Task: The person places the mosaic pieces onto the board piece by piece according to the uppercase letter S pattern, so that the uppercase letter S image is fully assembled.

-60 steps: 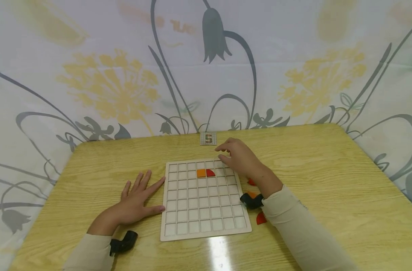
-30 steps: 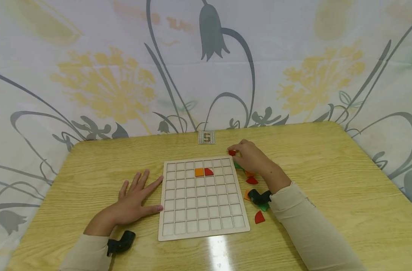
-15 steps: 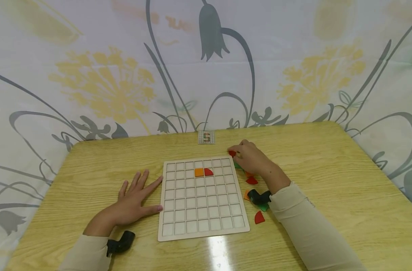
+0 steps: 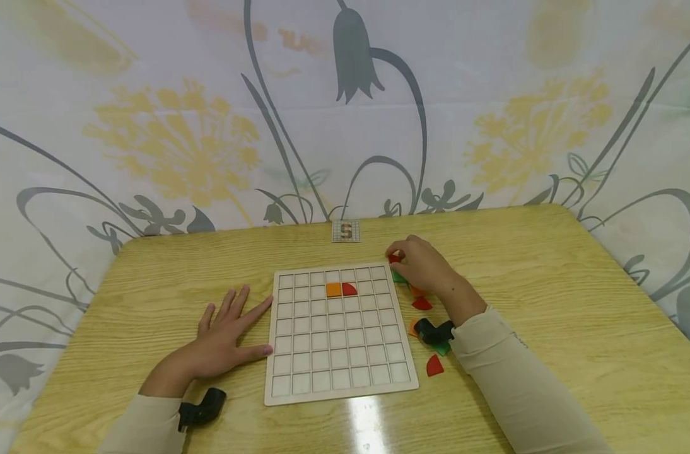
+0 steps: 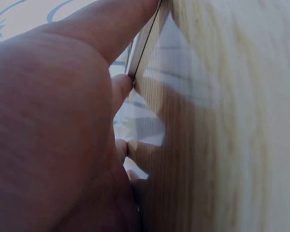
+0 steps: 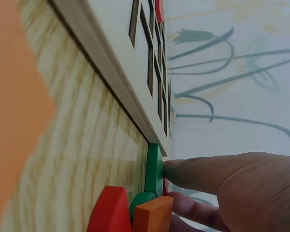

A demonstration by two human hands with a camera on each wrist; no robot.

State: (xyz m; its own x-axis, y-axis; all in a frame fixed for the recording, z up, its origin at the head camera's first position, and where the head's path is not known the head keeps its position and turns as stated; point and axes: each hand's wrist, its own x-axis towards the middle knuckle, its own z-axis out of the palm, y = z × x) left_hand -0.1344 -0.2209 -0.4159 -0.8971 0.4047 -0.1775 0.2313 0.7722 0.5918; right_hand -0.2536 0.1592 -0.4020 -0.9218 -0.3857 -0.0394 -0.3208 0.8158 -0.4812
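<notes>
A pale grid board lies on the table, bearing an orange square tile beside a red quarter-circle tile. Flat and spread, my left hand rests on the table, thumb and index fingertip touching the board's left edge. At the board's far right corner, my right hand pinches a red tile between thumb and curled fingers; its exact shape is partly hidden. In the right wrist view the thumb is by a green tile standing against the board's edge.
Along the board's right side lie more tiles: a red one, a green one and a red quarter-circle. Some are covered by the right wrist and its black camera. A small patterned card lies at the table's far edge.
My right hand has moved right, from above the board's far corner to the tiles beside it. The red tile at its fingers has shifted slightly right. My left hand has stayed put.
</notes>
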